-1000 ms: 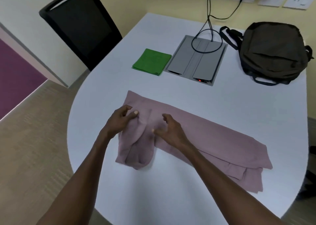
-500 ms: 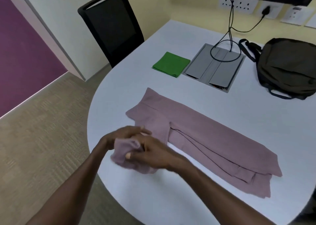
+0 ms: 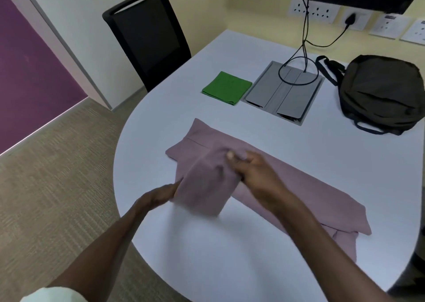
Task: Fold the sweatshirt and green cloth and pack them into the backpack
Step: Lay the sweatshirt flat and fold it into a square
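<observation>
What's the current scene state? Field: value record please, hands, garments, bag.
left hand: fingers straight, touching the near edge of the sweatshirt's folded flap
right hand: pinching the flap's top fold
sweatshirt: mauve, lying in a long strip on the white table, fold unfinished
green cloth: folded square, flat, beside the grey cable hatch
backpack: dark, lying at the table's far right, nothing visibly packed
office chair: black, at the far left edge
</observation>
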{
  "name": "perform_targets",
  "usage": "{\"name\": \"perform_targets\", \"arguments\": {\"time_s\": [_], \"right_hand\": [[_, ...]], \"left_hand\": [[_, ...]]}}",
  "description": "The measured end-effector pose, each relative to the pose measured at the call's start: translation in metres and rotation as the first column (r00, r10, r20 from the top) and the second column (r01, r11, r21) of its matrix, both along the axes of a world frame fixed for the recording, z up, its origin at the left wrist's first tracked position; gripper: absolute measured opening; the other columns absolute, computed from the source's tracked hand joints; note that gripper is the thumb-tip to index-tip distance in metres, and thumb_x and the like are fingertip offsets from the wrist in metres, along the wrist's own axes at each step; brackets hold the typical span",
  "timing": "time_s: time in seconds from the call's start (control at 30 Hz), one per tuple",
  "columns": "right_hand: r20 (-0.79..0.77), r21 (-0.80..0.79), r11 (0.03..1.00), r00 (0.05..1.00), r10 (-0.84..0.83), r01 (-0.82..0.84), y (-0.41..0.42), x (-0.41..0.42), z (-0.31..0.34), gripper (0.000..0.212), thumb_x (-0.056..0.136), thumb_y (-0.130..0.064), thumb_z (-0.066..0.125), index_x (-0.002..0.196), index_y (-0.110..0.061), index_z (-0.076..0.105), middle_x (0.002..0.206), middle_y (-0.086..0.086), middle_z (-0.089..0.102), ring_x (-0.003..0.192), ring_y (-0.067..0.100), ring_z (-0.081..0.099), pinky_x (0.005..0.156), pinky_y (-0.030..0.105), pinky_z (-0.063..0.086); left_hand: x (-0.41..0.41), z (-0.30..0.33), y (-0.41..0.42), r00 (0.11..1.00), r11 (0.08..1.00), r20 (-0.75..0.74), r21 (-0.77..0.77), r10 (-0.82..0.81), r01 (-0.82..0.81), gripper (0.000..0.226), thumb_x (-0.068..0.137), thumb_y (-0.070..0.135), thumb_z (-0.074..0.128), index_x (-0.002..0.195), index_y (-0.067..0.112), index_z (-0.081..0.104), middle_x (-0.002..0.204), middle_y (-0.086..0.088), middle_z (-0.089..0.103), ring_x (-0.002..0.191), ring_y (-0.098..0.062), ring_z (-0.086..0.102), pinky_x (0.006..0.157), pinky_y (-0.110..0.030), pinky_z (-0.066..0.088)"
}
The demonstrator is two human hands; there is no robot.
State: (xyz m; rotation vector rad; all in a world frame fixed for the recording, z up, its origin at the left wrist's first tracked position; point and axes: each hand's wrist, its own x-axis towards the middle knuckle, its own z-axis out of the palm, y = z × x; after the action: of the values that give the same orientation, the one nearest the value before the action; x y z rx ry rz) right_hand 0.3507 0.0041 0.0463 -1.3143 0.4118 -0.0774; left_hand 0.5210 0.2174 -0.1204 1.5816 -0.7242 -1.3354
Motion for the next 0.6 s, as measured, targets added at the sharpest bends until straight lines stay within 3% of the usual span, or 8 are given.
{"name": "perform_targets", "arguments": {"time_s": [0.03, 0.1, 0.17, 0.23, 0.3, 0.4, 0.5, 0.6], "right_hand": [[0.012, 0.035, 0.994, 0.994, -0.108, 0.108, -0.019, 0.0, 0.002, 0.025, 0.101, -0.019, 0.053, 0.107, -0.003, 0.071, 0.107, 0.017, 0.074, 0.096, 0.023, 0.069, 0.091, 0.036, 0.054], [0.031, 0.044, 0.958, 0.958, -0.286, 0.285, -0.058, 0.0, 0.0, 0.025, 0.102, -0.022, 0.05, 0.111, -0.008, 0.07, 0.108, 0.012, 0.074, 0.103, 0.024, 0.07, 0.091, 0.036, 0.055], [0.021, 0.07, 0.892, 0.893, -0.449, 0.446, -0.099, -0.003, -0.004, 0.026, 0.104, -0.022, 0.048, 0.118, -0.01, 0.066, 0.107, 0.007, 0.075, 0.103, 0.019, 0.071, 0.083, 0.031, 0.057], [-0.001, 0.156, 0.798, 0.808, -0.59, 0.582, -0.136, -0.012, -0.009, 0.03, 0.104, -0.02, 0.048, 0.126, -0.006, 0.06, 0.112, 0.007, 0.072, 0.103, 0.017, 0.071, 0.082, 0.03, 0.058], [-0.025, 0.201, 0.708, 0.726, -0.687, 0.677, -0.166, -0.023, -0.017, 0.031, 0.103, -0.019, 0.049, 0.129, -0.003, 0.059, 0.115, 0.008, 0.07, 0.105, 0.017, 0.07, 0.083, 0.031, 0.058], [-0.05, 0.206, 0.628, 0.649, -0.759, 0.751, -0.195, -0.041, -0.033, 0.026, 0.103, -0.02, 0.052, 0.122, -0.008, 0.063, 0.107, 0.004, 0.073, 0.1, 0.017, 0.071, 0.078, 0.031, 0.059], [-0.091, 0.146, 0.582, 0.596, -0.798, 0.8, -0.211, -0.057, -0.056, 0.023, 0.103, -0.019, 0.051, 0.121, -0.01, 0.062, 0.107, 0.002, 0.072, 0.097, 0.016, 0.071, 0.08, 0.032, 0.06], [-0.204, 0.025, 0.512, 0.506, -0.838, 0.859, -0.222, -0.078, -0.094, 0.017, 0.1, -0.019, 0.056, 0.115, -0.015, 0.062, 0.102, 0.002, 0.067, 0.089, 0.017, 0.066, 0.076, 0.034, 0.056]], "left_hand": [[0.01, -0.001, 0.001, 0.983, 0.96, 0.175, 0.261, 0.054, -0.099, 0.085, 0.082, 0.086, 0.038, 0.144, 0.03, 0.05, 0.139, 0.013, 0.054, 0.129, -0.007, 0.049, 0.114, -0.034, 0.034], [0.02, 0.012, -0.001, 0.958, 0.909, 0.284, 0.385, 0.046, -0.158, 0.092, 0.075, 0.093, 0.031, 0.139, 0.031, 0.056, 0.141, 0.013, 0.054, 0.13, -0.011, 0.049, 0.116, -0.039, 0.032], [0.022, 0.016, -0.022, 0.917, 0.93, 0.395, 0.354, -0.051, -0.1, 0.073, 0.076, 0.083, 0.051, 0.108, 0.022, 0.073, 0.11, 0.012, 0.068, 0.101, -0.009, 0.06, 0.092, -0.031, 0.044], [0.024, 0.011, -0.039, 0.724, 0.955, 0.683, 0.272, -0.103, -0.12, 0.05, 0.08, 0.056, 0.072, 0.087, 0.007, 0.066, 0.081, 0.006, 0.065, 0.075, -0.013, 0.057, 0.067, -0.029, 0.038], [0.033, 0.0, -0.05, 0.519, 0.972, 0.854, 0.147, -0.031, -0.183, 0.023, 0.085, 0.028, 0.076, 0.086, 0.007, 0.067, 0.083, -0.001, 0.069, 0.075, -0.022, 0.061, 0.063, -0.028, 0.036], [0.048, -0.003, -0.073, 0.402, 0.973, 0.916, 0.091, 0.002, -0.212, 0.003, 0.085, 0.013, 0.066, 0.085, 0.01, 0.068, 0.082, -0.005, 0.072, 0.076, -0.029, 0.065, 0.06, -0.031, 0.045], [0.068, -0.002, -0.091, 0.354, 0.985, 0.935, 0.061, 0.0, -0.163, 0.02, 0.082, 0.01, 0.049, 0.081, 0.009, 0.069, 0.08, -0.009, 0.072, 0.074, -0.031, 0.066, 0.061, -0.033, 0.049], [0.087, 0.007, -0.114, 0.357, 0.988, 0.931, -0.021, 0.075, -0.154, 0.024, 0.085, 0.005, 0.047, 0.089, 0.009, 0.07, 0.084, -0.01, 0.073, 0.074, -0.031, 0.067, 0.062, -0.032, 0.047]]}}
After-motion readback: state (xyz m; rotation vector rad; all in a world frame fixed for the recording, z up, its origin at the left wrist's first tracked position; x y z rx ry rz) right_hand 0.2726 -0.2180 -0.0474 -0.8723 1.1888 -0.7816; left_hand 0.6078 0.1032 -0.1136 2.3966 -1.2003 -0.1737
